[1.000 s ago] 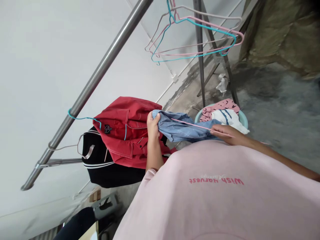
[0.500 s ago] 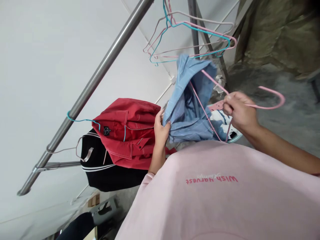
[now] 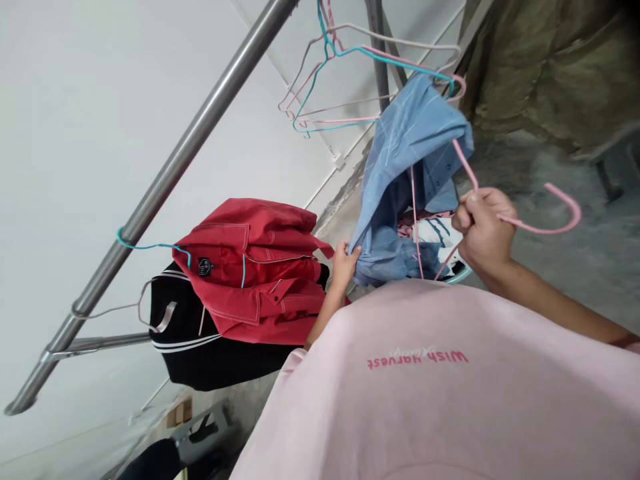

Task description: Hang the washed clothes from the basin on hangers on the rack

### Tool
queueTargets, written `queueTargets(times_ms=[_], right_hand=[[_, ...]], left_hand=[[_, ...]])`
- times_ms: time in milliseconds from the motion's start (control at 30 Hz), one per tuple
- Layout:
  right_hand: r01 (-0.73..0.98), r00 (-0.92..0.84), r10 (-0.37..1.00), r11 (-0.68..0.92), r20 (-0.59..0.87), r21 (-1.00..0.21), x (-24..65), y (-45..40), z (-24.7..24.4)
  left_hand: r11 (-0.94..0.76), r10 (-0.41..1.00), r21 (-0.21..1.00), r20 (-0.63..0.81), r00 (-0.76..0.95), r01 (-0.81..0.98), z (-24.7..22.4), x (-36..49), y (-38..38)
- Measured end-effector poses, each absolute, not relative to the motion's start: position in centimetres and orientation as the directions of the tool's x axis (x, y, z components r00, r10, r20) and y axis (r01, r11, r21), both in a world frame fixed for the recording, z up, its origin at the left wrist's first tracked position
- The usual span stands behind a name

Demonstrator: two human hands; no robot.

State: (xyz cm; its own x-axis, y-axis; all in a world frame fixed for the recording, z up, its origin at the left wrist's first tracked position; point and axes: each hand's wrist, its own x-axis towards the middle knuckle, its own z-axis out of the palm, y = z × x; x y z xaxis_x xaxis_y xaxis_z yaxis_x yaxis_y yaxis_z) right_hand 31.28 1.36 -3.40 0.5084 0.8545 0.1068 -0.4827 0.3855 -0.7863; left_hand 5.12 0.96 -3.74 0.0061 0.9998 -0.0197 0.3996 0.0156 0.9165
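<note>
My right hand [image 3: 485, 223] is closed round the neck of a pink clothes hanger [image 3: 565, 212], its hook pointing out to the right. One arm of that hanger runs inside a light blue checked shirt [image 3: 400, 153], and its lower bar shows in the shirt's opening. My left hand [image 3: 345, 263] pinches the shirt's edge on the left side, fingers pressed together on the cloth. Folds of the shirt hide the hanger's far end. Below the shirt, a basket [image 3: 461, 275] holds white and patterned clothes [image 3: 435, 231].
A slanting metal rail [image 3: 200, 133] crosses the left. From it hang a red jacket [image 3: 280, 233] on a blue hanger and a black garment [image 3: 200, 360] with white stripes. Several bare hangers [image 3: 345, 50] hang at the top. A grey plastic stool [image 3: 205, 433] stands lower left.
The blue shirt has shifted right and opened out further along the hanger. My left hand has moved slightly right and down with its edge. My right hand still grips the hanger.
</note>
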Motion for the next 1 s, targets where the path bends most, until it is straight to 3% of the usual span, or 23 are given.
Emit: queueTargets(times_ms=[133,333,433,533,667,867,1000], right_hand=[[-0.501,0.561,0.824,0.418,0.083,-0.758,32.5,3.1,-2.3],[-0.548,0.539,0.841,0.398,0.054,-0.736,32.9,2.9,-2.5],[-0.522,0.531,0.846,0.374,0.051,-0.767,33.5,2.5,-3.0],[-0.468,0.523,0.85,0.352,0.066,-0.811,34.4,2.3,-3.3],[-0.388,0.445,0.889,0.302,0.11,-0.871,36.3,2.1,-3.6],[0.072,0.377,0.913,0.141,0.158,-0.987,38.5,1.7,-3.6],[0.123,0.329,0.938,0.07,0.107,-0.99,38.0,1.5,-2.5]], left_hand=[[-0.048,0.999,0.909,0.046,0.015,0.415,-2.3,4.5,2.8],[-0.238,0.943,0.807,0.325,-0.07,0.541,0.8,1.0,5.4],[-0.253,0.915,0.808,0.378,-0.138,0.533,1.7,-0.4,5.5],[-0.23,0.923,0.896,0.324,-0.207,0.379,2.5,-1.0,5.1],[-0.126,0.96,0.992,0.118,-0.254,-0.017,4.7,-1.2,3.9],[-0.205,0.953,0.903,0.096,-0.286,-0.377,9.5,-1.7,1.8],[-0.228,0.933,0.859,0.058,-0.354,-0.459,11.1,-2.0,1.7]])
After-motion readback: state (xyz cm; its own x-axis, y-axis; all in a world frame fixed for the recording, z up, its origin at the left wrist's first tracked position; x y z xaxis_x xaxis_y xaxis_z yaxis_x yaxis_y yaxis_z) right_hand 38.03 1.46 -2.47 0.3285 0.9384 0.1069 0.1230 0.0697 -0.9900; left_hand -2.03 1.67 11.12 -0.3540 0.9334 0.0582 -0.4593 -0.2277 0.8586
